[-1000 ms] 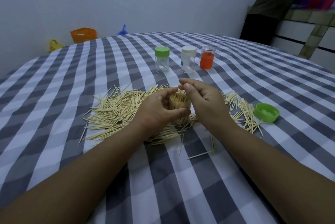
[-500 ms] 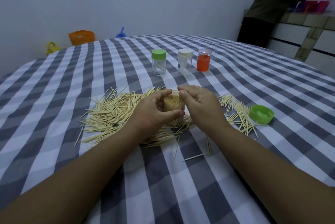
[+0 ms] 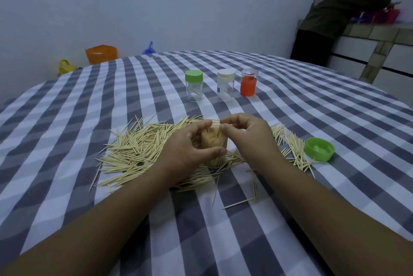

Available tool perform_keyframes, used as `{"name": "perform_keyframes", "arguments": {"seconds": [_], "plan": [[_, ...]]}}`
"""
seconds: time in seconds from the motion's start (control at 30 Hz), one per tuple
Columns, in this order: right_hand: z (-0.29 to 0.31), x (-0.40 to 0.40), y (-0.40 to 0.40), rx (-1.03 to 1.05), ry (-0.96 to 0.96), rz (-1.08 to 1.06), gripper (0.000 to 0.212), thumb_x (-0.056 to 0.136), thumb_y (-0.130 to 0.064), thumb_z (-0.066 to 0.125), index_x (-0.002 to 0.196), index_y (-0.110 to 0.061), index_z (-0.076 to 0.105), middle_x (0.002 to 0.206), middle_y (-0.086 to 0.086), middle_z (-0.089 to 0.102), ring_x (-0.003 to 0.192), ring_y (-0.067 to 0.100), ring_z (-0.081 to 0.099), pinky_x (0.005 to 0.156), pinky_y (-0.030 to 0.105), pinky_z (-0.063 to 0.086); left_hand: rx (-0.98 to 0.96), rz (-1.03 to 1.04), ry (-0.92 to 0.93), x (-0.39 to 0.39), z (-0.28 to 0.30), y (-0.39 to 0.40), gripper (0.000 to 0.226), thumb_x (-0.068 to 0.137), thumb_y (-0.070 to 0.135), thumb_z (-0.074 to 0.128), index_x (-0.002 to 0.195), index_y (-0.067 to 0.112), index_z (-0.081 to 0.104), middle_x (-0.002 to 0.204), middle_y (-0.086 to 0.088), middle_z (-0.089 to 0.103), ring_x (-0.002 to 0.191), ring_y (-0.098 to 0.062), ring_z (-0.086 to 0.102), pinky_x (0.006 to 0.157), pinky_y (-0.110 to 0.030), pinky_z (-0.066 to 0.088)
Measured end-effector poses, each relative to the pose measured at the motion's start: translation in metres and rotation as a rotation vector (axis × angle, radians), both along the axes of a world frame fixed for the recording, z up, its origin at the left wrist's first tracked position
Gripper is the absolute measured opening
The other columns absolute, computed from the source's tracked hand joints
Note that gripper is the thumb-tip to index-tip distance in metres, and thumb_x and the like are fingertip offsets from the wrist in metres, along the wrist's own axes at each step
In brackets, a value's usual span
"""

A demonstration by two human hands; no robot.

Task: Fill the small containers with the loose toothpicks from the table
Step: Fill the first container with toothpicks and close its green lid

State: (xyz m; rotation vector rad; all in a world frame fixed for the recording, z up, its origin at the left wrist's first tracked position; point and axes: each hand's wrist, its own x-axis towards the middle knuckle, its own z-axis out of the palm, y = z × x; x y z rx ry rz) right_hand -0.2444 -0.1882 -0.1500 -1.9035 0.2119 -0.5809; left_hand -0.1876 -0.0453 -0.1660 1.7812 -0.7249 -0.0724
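The white-lidded jar (image 3: 225, 87) is wearing a small label, but its writing is too tiny to read. Beside it are standing a green-lidded jar (image 3: 194, 85) and an orange jar (image 3: 248, 83). The checked grey and white tablecloth (image 3: 67, 119) is covering the table, with a pale wall behind. The left hand (image 3: 185, 150) is curling around the full container (image 3: 215, 149), packed with toothpicks. The right hand (image 3: 248, 137) is pinching its fingertips together at the top of it. Loose toothpicks (image 3: 138, 148) are lying all around, and a green lid (image 3: 319, 149) is sitting to the right.
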Motion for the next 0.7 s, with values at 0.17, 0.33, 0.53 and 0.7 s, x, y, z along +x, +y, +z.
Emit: {"name": "perform_keyframes", "arguments": {"seconds": [0.17,0.33,0.53,0.7], "plan": [[0.001,0.000,-0.001,-0.023,0.026,0.044,0.011,0.085,-0.024,0.068,0.077,-0.018,0.073,0.093,-0.004,0.069,0.092,0.010,0.063,0.084,0.031,0.050,-0.012,-0.022,0.017,-0.002,0.000,0.000,0.087,0.052,0.038,0.089,0.129,0.017,0.056,0.116,0.002,0.066,0.094,-0.006,0.066,0.086,-0.025,0.053],[0.004,-0.003,0.000,-0.071,-0.011,0.158,0.028,0.094,-0.026,0.055,0.083,-0.008,0.074,0.095,-0.017,0.064,0.093,-0.004,0.060,0.081,0.016,0.046,0.024,0.001,0.014,0.001,-0.001,0.001,0.070,0.066,0.015,0.084,0.130,0.013,0.056,0.090,0.007,0.066,0.072,0.002,0.064,0.070,-0.014,0.048],[0.013,-0.005,-0.018,-0.053,0.117,0.099,0.023,0.095,-0.031,0.053,0.099,-0.019,0.072,0.098,-0.010,0.066,0.094,-0.001,0.057,0.073,0.014,0.039,-0.011,0.014,-0.018,-0.004,0.001,-0.001,0.071,0.066,0.014,0.083,0.131,0.012,0.054,0.106,-0.004,0.055,0.089,-0.008,0.052,0.070,-0.017,0.051],[0.033,-0.025,-0.051,-0.091,0.280,0.028,0.020,0.090,-0.032,0.061,0.106,-0.025,0.071,0.101,-0.009,0.068,0.094,0.001,0.058,0.081,0.023,0.046,-0.009,-0.011,0.023,-0.003,0.000,-0.001,0.071,0.066,0.014,0.083,0.131,0.014,0.053,0.106,0.018,0.059,0.085,0.020,0.058,0.072,-0.001,0.044]]}}
